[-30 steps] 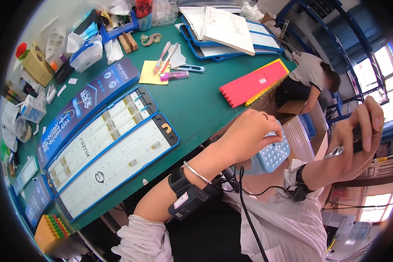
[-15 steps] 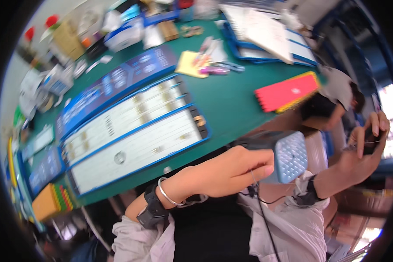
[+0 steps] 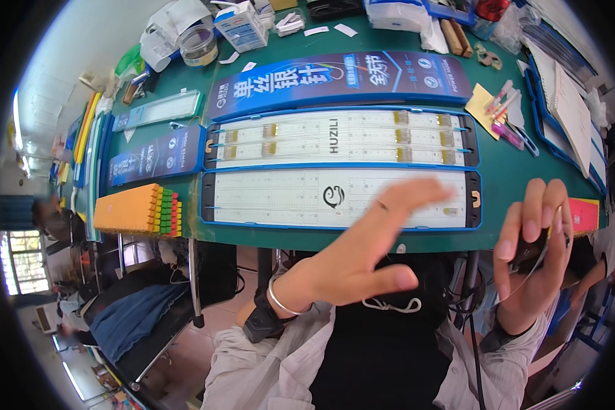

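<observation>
The case (image 3: 273, 197) is lying unfolded on the table (image 3: 509, 181), its long axis running left to right. The left hand (image 3: 365, 260) is hanging splayed before its near half, looking empty; the right hand (image 3: 541, 263) is curling round a small dark object (image 3: 525, 253), a thin line (image 3: 521, 286) slanting down-left.

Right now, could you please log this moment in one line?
left hand: open, partly hiding case; right hand: holding dark object; case: open on green table
</observation>
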{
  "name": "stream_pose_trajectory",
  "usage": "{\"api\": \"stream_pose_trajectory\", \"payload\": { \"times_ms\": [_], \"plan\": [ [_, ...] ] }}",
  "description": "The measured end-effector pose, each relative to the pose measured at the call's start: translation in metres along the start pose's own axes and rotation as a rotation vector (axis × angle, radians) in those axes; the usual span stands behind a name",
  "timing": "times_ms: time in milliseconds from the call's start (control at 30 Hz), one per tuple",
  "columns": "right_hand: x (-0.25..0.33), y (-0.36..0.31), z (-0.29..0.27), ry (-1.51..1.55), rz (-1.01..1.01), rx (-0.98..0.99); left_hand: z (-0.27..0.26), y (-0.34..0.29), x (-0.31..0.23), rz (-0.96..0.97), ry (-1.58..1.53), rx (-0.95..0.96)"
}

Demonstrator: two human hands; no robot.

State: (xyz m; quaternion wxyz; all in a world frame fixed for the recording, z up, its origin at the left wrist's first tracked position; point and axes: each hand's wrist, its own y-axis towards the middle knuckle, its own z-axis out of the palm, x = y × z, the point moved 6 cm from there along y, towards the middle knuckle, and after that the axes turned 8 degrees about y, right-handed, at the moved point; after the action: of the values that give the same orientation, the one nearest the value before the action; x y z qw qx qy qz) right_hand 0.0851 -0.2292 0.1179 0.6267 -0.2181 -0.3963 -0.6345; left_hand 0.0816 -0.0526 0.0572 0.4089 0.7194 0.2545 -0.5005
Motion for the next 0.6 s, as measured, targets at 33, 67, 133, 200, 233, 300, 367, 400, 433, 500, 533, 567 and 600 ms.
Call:
{"api": "stream_pose_trajectory", "payload": {
  "times_ms": [33,67,133,200,233,300,367,400,433,500,533,567,600],
  "plan": [
    [0.001,0.004,0.004,0.006,0.008,0.011,0.009,-0.003,0.001,-0.025,-0.019,0.12],
    [0.009,0.008,0.002,0.098,-0.038,-0.033,0.012,-0.01,0.0,-0.072,-0.045,0.36],
    [0.024,0.017,-0.008,0.202,-0.154,-0.061,0.013,-0.028,-0.005,-0.366,-0.152,0.55],
    [0.04,0.018,-0.031,0.163,-0.199,-0.093,0.0,-0.047,-0.001,-0.459,-0.117,0.596],
    [0.041,0.016,-0.04,0.146,-0.222,-0.134,-0.014,-0.054,0.0,-0.349,-0.143,0.435],
    [0.027,0.011,-0.051,0.142,-0.179,-0.163,-0.038,-0.075,0.0,-0.25,-0.157,0.262],
    [-0.001,0.007,-0.054,0.133,-0.127,-0.186,-0.069,-0.101,0.004,-0.286,-0.104,-0.058],
    [-0.02,0.002,-0.049,0.116,-0.045,-0.234,-0.082,-0.107,0.001,-0.267,-0.065,-0.148],
    [-0.036,0.0,-0.042,0.09,0.038,-0.28,-0.093,-0.112,0.0,-0.244,-0.032,-0.24],
    [-0.058,0.002,-0.028,0.022,0.127,-0.36,-0.119,-0.118,-0.013,-0.216,0.276,-0.51],
    [-0.066,0.002,-0.023,0.012,0.142,-0.316,-0.131,-0.121,-0.015,-0.214,0.606,-0.492],
    [-0.073,0.002,-0.019,0.01,0.163,-0.274,-0.14,-0.124,-0.021,-0.216,0.939,-0.461],
    [-0.08,0.002,-0.013,0.003,0.194,-0.219,-0.145,-0.132,-0.021,-0.227,0.937,-0.457]
  ]
}}
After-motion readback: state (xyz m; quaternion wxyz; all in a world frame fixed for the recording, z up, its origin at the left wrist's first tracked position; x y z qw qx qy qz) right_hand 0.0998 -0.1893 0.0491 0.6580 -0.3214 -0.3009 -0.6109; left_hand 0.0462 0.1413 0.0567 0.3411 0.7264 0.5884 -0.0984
